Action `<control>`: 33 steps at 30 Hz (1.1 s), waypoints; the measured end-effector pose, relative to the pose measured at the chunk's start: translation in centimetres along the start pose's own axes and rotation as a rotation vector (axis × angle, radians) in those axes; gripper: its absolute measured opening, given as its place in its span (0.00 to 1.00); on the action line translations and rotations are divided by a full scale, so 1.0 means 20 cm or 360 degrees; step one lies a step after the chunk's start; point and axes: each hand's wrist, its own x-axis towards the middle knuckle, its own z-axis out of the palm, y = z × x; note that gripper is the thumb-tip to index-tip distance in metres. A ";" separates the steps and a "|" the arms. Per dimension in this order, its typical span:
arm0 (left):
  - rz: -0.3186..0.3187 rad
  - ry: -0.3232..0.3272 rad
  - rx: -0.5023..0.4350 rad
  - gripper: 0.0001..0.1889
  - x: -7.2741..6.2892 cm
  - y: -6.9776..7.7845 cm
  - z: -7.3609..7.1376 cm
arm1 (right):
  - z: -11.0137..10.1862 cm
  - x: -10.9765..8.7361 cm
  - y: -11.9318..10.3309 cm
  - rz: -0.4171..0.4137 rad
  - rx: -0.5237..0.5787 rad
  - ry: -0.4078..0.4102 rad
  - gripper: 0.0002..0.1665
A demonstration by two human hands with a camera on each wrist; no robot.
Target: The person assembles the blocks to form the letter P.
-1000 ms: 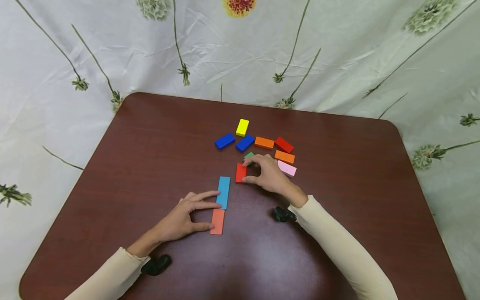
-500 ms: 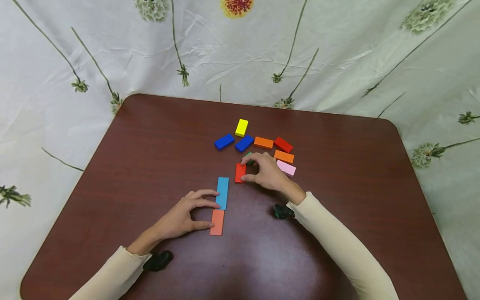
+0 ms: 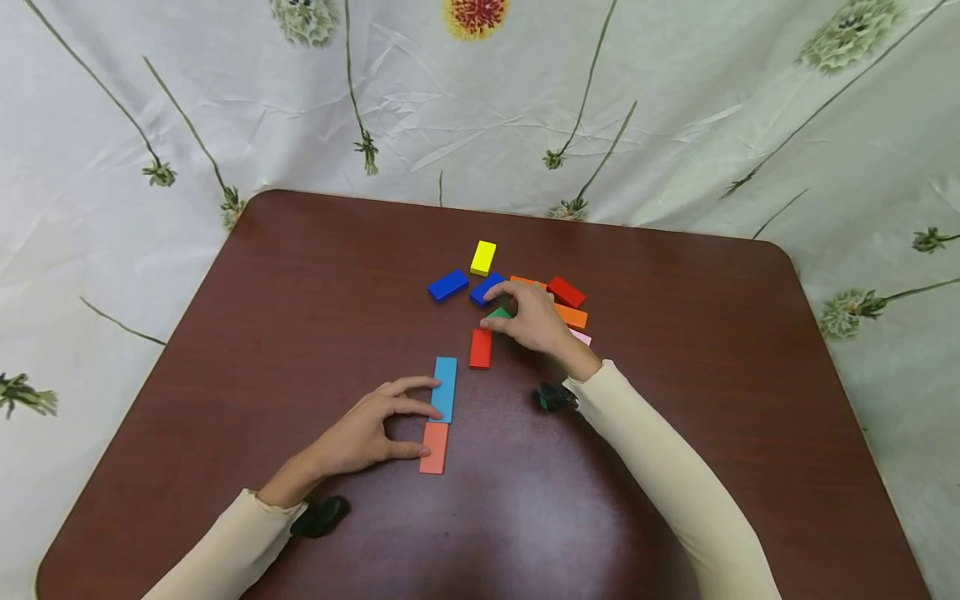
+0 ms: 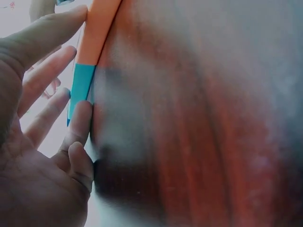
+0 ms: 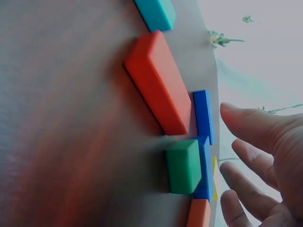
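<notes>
My left hand lies on the table's left-middle, its fingertips on a light blue block and its thumb at a salmon block. These two blocks stand end to end in one line, also seen as the teal block and orange-looking block in the left wrist view. My right hand hovers over a green block, thumb and fingers spread apart. In the right wrist view the green block sits clear of the fingers. Just nearer lies a red block.
Farther back lie a yellow block, two blue blocks, one at left, a second red block, partly covered orange blocks, one of them at right, and a pink block. A flowered cloth hangs behind the brown table.
My right hand has left the red block and moved away from me, over the green block. The red block stays where it was. My left hand keeps its place.
</notes>
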 end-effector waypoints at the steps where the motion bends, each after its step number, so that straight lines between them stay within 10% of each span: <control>1: 0.0001 -0.0001 -0.0001 0.20 0.00 0.00 0.00 | 0.00 0.02 0.00 0.0013 0.0009 0.0023 0.22; 33: 0.0015 -0.0016 -0.0002 0.19 0.00 0.02 -0.02 | 0.05 0.16 0.00 0.0274 -0.0177 0.0119 0.17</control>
